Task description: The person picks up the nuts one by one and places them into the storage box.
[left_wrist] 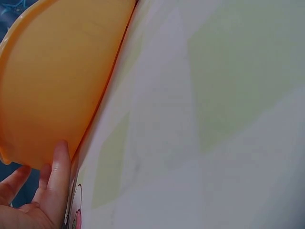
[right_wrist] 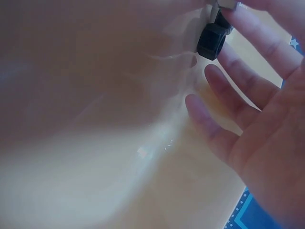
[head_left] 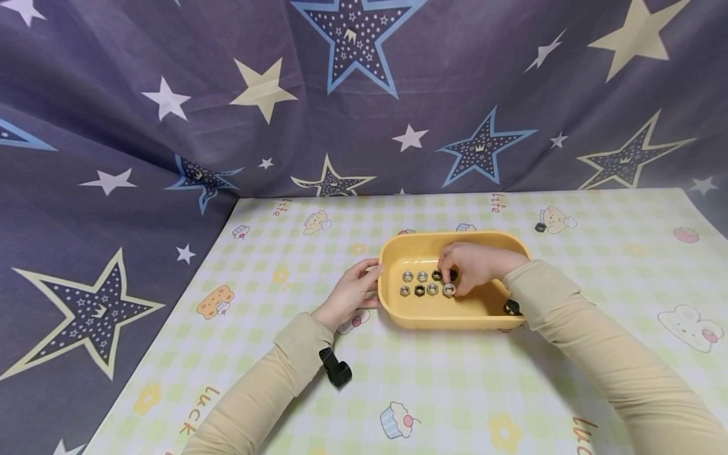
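A yellow plastic bin [head_left: 455, 321] holds several hex nuts in two rows, some silver and some black. My right hand [head_left: 474, 264] reaches down inside it, thumb and finger pinching a silver nut [head_left: 448, 290] at the right end of the nearer row. Seen from the right wrist, a black nut [right_wrist: 212, 42] stands close to the fingers of that hand [right_wrist: 267, 105], and the silver nut [right_wrist: 228, 4] is partly cut off at the top. My left hand [head_left: 355, 287] rests against the bin's left end, its fingers fairly straight along the outer wall [left_wrist: 62, 86].
Beyond the bin's far right corner, a black nut [head_left: 540, 227] lies on the checked tablecloth [head_left: 455, 385]. Each wrist carries a small black camera [head_left: 335, 368]. A dark star-patterned curtain [head_left: 364, 126] hangs behind and to the left of the table.
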